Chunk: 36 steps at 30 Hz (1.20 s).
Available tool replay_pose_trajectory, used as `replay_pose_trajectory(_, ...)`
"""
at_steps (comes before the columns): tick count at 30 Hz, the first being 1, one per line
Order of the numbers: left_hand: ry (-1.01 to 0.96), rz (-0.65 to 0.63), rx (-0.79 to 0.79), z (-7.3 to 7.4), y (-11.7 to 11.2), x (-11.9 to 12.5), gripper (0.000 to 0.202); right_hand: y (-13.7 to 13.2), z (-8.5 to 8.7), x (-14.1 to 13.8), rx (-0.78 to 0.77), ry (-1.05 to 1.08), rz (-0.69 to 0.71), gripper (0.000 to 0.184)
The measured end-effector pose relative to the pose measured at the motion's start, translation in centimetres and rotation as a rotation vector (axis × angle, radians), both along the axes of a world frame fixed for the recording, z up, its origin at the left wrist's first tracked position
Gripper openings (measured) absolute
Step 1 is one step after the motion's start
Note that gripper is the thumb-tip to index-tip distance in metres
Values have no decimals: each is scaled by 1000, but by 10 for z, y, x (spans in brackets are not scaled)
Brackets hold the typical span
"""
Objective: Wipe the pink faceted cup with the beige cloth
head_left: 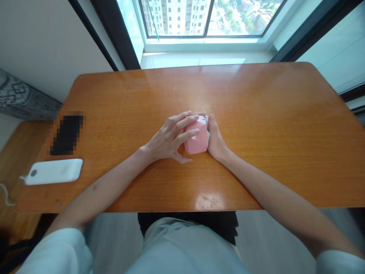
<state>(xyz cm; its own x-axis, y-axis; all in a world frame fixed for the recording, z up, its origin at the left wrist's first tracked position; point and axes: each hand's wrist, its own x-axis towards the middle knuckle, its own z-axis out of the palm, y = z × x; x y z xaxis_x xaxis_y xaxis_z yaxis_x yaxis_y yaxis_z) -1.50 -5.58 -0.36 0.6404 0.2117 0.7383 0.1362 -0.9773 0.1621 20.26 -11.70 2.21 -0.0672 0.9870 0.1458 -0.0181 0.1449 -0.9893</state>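
A pink plastic box-shaped object [196, 136] stands on the orange wooden table [270, 125], near the middle of the table. My left hand [171, 137] lies over its left side, with the fingertips across its face. My right hand [216, 139] presses against its right side, and most of those fingers are hidden behind it. A small white-grey part shows at the object's upper right, but the hand partly covers it, so I cannot tell what it is.
A white rounded device [53, 171] with a thin cable lies at the table's left edge. A pixelated dark rectangle [67, 134] sits just beyond it. A large window [205, 19] lies past the table's far edge, and a lower wooden surface [19, 160] lies to the left.
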Motion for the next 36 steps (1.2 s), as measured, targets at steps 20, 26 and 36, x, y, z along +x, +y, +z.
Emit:
replay_pose_trajectory(20, -25, 65, -58, -1, -9, 12, 120, -4, -1, 0, 185, -103, 81, 84)
replay_pose_trajectory(26, -63, -43, -334, 0, -11, 13, 125, -10, 3, 0, 292, -187, 34, 85)
replay_pose_trajectory(36, -104, -202, -596, 8, -18, 15, 124, -11, 5, 0, 321, -252, 15, 88)
